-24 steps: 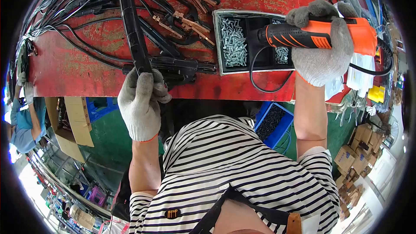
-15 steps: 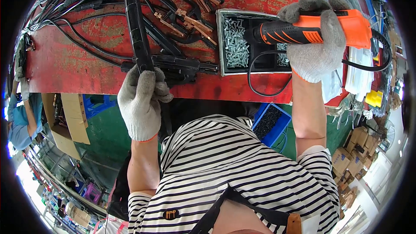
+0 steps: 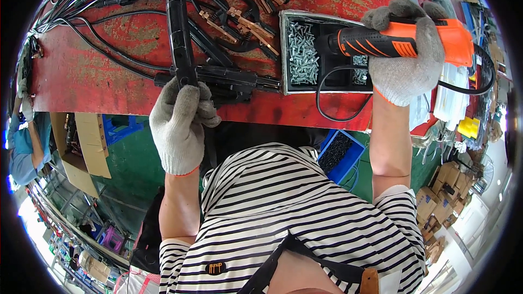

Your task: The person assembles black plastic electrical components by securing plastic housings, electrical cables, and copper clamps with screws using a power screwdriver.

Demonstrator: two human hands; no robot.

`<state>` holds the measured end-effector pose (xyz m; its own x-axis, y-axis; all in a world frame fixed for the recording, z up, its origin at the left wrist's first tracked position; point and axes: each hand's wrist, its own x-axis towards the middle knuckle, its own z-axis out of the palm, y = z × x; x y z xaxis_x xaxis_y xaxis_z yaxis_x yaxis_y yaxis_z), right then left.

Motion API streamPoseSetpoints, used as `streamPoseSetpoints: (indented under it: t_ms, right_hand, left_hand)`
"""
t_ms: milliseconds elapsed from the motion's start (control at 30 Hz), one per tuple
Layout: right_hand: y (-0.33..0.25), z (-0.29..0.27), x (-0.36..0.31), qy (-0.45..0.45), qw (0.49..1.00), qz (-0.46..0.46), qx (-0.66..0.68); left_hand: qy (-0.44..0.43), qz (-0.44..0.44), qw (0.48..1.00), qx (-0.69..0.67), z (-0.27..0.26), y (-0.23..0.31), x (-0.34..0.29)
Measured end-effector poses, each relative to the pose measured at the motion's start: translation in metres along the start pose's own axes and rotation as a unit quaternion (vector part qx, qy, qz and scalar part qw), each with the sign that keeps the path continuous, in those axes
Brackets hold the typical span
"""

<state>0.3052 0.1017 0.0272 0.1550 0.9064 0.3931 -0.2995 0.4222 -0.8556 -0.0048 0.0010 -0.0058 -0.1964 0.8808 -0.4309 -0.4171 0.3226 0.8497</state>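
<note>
My left hand [image 3: 182, 125], in a grey-white knit glove, pinches the near end of a long black plastic handle [image 3: 178, 27] that points away across the red table. A second black handle [image 3: 234, 78] lies crosswise beside it, with metal prongs at its right end. My right hand [image 3: 411, 62], also gloved, is wrapped round an orange and black corded power screwdriver [image 3: 403, 41]. The tool lies nearly level, its nose pointing left over a screw box [image 3: 284, 54]. Silver screws [image 3: 303, 57] fill the left compartment. Whether the tool's tip touches anything cannot be made out.
Copper clamp jaws [image 3: 256, 32] with black parts lie in a heap beyond the hands. Black cables [image 3: 109, 49] run to the far left. Below the red table's [image 3: 98, 90] front edge sits a blue bin [image 3: 342, 158] of small black parts. Another person [image 3: 30, 141] is at far left.
The table, its contents and the right hand with its screwdriver appear slightly further right in the picture. Both hands keep their holds.
</note>
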Motion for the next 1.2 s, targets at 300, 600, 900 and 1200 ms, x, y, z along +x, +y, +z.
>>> streamPoseSetpoints:
  t_ms: [300, 600, 900, 1200]
  right_hand:
    - [-0.022, 0.008, 0.006, 0.034, 0.999, 0.021, 0.026]
    - [-0.019, 0.020, 0.005, 0.012, 0.999, 0.032, 0.012]
    - [-0.010, 0.019, 0.001, 0.013, 0.998, 0.021, -0.060]
    - [0.001, 0.008, -0.001, 0.010, 0.998, 0.033, -0.046]
  left_hand:
    - [-0.047, -0.071, 0.994, -0.062, -0.008, 0.003, 0.006]
    - [-0.050, -0.072, 0.995, -0.045, -0.012, 0.003, 0.003]
    - [-0.040, -0.046, 0.998, -0.034, -0.010, 0.005, 0.003]
    - [-0.031, -0.049, 0.998, -0.026, -0.008, 0.006, 0.003]
